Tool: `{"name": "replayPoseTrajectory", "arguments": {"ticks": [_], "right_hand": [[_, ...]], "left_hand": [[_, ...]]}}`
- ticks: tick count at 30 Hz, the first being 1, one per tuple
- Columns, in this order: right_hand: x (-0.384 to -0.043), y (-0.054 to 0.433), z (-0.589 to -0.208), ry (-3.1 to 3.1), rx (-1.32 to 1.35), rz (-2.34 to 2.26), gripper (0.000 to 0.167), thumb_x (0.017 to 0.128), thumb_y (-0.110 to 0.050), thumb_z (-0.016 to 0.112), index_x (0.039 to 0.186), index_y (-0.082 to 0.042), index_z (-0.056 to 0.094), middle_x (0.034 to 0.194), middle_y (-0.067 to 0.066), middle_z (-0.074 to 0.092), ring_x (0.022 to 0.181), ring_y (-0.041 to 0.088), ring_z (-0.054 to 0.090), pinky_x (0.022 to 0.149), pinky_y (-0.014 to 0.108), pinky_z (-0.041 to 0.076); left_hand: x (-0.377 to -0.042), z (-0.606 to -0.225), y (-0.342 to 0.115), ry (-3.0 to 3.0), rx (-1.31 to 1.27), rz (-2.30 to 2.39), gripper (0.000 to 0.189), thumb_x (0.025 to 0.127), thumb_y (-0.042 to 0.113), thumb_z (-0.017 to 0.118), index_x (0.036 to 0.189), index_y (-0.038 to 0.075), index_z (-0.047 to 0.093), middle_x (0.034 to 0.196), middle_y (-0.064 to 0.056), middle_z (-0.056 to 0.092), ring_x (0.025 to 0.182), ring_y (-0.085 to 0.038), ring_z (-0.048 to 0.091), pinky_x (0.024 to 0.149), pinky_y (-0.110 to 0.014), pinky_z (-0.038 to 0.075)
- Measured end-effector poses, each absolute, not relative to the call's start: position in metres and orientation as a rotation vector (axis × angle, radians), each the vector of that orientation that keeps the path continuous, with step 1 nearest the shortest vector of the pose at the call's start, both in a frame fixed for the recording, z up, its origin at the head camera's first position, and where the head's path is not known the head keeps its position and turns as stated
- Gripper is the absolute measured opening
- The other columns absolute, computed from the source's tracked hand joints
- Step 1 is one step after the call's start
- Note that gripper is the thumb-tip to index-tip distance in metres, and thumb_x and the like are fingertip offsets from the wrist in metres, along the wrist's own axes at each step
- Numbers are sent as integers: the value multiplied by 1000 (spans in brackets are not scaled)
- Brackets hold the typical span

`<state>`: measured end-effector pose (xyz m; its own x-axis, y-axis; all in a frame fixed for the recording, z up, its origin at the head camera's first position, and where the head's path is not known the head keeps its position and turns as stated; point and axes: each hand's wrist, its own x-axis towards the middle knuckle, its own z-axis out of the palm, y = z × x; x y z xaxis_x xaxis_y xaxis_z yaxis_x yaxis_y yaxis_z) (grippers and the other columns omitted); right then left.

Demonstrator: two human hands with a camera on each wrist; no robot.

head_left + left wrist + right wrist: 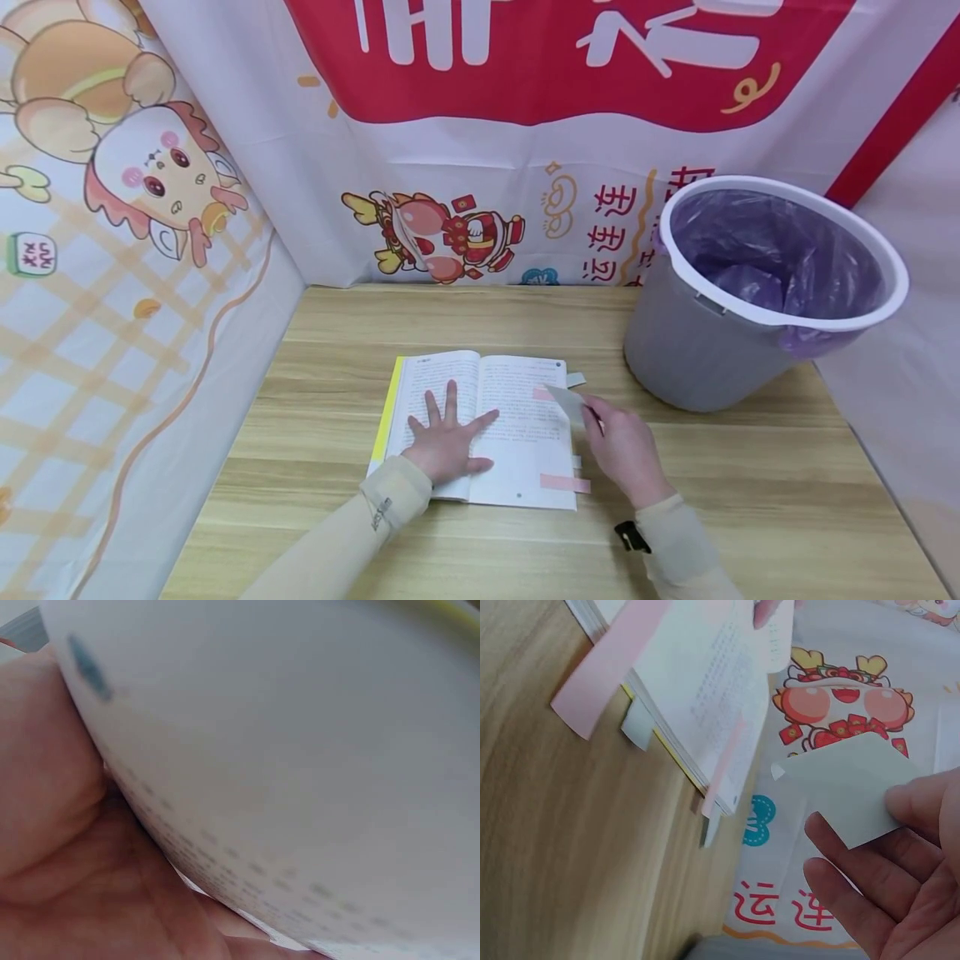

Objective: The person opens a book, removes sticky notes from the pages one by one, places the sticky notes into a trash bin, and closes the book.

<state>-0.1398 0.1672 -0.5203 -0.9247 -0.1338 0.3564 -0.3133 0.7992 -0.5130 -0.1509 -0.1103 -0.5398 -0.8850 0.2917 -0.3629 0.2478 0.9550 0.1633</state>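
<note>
An open book (517, 467) lies on the table, with printed text on both pages and a yellow edge along its left side. My left hand (438, 446) rests on it, fingers spread over the left page and the fold. In the left wrist view the palm (52, 847) is beside a curving page (262, 750). Off the right page's edge, my right hand (622, 446) pinches a pale green sticky note (847, 787) between thumb and fingers. A pink strip (564, 483) crosses the lower right page edge; another pink strip (724, 765) lies higher up.
Pale green tabs (576, 380) stick out from the book's right edge. A grey bin (697, 358) with a purple liner (832, 258) stands at the table's back right. Printed cloth (465, 167) hangs behind the wood-grain table (300, 417) and at both sides.
</note>
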Motion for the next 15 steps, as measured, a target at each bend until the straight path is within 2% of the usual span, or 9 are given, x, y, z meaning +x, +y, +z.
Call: {"name": "replayPoseTrajectory", "arguments": {"ticks": [4, 8, 15], "right_hand": [[-138, 171, -516, -2663, 343, 838, 20, 91, -6, 69, 109, 1, 74, 94, 16, 74, 66, 21, 65, 60, 43, 55], [-136, 175, -511, -2584, 376, 834, 17, 87, -2, 73, 103, 2, 74, 88, 15, 74, 62, 19, 64, 55, 39, 53], [-130, 180, -500, -2445, 428, 860, 22, 78, 6, 78, 100, 3, 75, 89, 15, 74, 72, 25, 70, 59, 40, 57]], "left_hand": [[-151, -540, -110, 2722, 395, 149, 78, 86, 67, 60, 154, 46, 29, 159, -30, -15, 135, -67, -2, 94, -84, 22], [-151, -540, -110, 2728, 402, 139, 78, 86, 67, 59, 154, 46, 28, 159, -30, -14, 135, -67, -1, 93, -83, 23], [-150, -539, -111, 2730, 411, 136, 78, 86, 67, 59, 154, 46, 28, 159, -30, -14, 135, -67, 0, 93, -83, 24]]}}
